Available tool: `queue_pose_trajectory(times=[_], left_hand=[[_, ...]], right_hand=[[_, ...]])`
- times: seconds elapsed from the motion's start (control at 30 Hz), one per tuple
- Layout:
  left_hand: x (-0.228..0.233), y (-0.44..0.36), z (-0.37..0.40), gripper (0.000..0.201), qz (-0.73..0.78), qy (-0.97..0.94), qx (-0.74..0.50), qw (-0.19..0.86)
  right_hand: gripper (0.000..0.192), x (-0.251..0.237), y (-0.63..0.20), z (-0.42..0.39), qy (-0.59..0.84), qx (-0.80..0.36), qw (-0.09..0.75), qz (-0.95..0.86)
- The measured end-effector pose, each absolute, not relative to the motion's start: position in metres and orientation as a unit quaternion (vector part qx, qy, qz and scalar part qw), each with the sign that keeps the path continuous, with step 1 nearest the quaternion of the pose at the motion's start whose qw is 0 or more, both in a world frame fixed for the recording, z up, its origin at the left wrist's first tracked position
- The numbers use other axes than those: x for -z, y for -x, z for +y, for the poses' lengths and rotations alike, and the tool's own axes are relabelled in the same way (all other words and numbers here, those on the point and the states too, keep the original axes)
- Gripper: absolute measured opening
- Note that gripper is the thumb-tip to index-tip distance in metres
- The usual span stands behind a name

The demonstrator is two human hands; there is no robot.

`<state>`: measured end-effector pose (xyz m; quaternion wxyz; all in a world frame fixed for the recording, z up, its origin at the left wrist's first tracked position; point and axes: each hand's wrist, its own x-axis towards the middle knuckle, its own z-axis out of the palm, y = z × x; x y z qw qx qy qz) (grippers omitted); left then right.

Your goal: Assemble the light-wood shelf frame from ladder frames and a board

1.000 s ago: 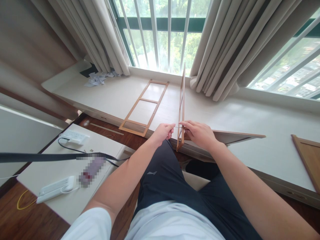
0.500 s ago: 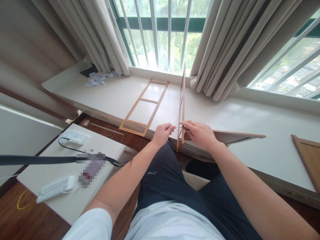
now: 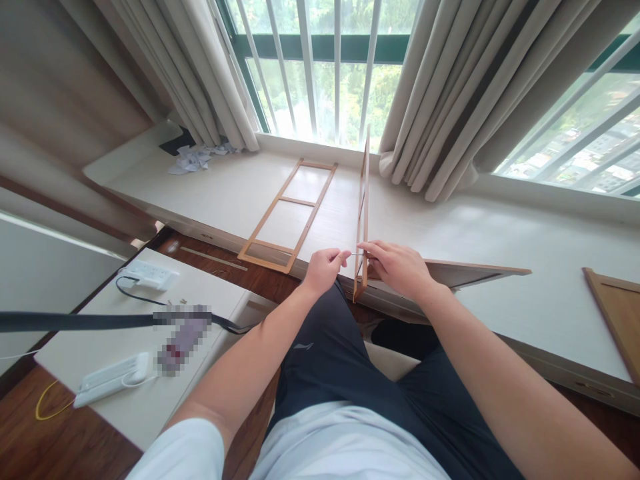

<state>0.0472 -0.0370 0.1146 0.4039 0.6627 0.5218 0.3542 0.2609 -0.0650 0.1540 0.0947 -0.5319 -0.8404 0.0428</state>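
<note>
My left hand (image 3: pixel 325 270) pinches the end of a thin metal rod (image 3: pixel 356 254), which looks like a hex key; its far end meets the edge of an upright wooden frame (image 3: pixel 366 217). On the other side, my right hand (image 3: pixel 400 267) is closed on that frame's near lower part, fingertips by the rod. The frame stands on edge on a white window ledge (image 3: pixel 480 233). A wood-rimmed panel (image 3: pixel 475 273) slants off to the right behind my right wrist. Where the rod enters is too small to make out.
Flat on the ledge to the left lies another wooden frame (image 3: pixel 297 201). A wooden panel (image 3: pixel 617 320) rests at far right. Crumpled paper (image 3: pixel 193 160) sits by the curtain. The low white table (image 3: pixel 125 427) at left carries power strips (image 3: pixel 113 379), cables and small fittings.
</note>
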Motion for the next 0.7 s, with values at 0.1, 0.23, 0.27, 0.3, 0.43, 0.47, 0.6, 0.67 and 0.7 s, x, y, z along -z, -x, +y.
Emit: queue_pose_trajectory(times=[0.1,0.23,0.27,0.3,0.43,0.47,0.6,0.67,0.7], left_hand=[[-0.1171,-0.0487,-0.0353,0.050,0.517,-0.632,-0.352,0.457],[-0.1178,-0.0506,-0.0318,0.051,0.510,-0.577,-0.340,0.540],[-0.1178,-0.0510,-0.0313,0.051,0.507,-0.565,-0.340,0.555],[-0.1179,-0.0513,-0.0310,0.051,0.505,-0.556,-0.341,0.565],[-0.1170,-0.0514,-0.0313,0.051,0.500,-0.554,-0.341,0.572],[-0.1164,-0.0510,-0.0314,0.051,0.496,-0.560,-0.342,0.568],[-0.1137,-0.0483,-0.0313,0.047,0.478,-0.602,-0.355,0.533],[-0.1132,-0.0471,-0.0311,0.044,0.479,-0.625,-0.363,0.498],[-0.1131,-0.0467,-0.0311,0.041,0.483,-0.635,-0.366,0.480]], right_hand=[[0.048,-0.1538,-0.2608,-0.0648,0.532,-0.042,0.095,-0.840],[0.048,-0.1539,-0.2606,-0.0649,0.531,-0.042,0.094,-0.841],[0.047,-0.1540,-0.2606,-0.0650,0.531,-0.043,0.094,-0.841],[0.047,-0.1541,-0.2606,-0.0651,0.531,-0.043,0.094,-0.841],[0.047,-0.1541,-0.2607,-0.0652,0.533,-0.043,0.094,-0.840],[0.047,-0.1539,-0.2607,-0.0652,0.533,-0.043,0.094,-0.840],[0.046,-0.1533,-0.2609,-0.0650,0.533,-0.041,0.094,-0.840],[0.046,-0.1532,-0.2608,-0.0649,0.534,-0.040,0.093,-0.839],[0.046,-0.1532,-0.2608,-0.0649,0.534,-0.040,0.092,-0.839]])
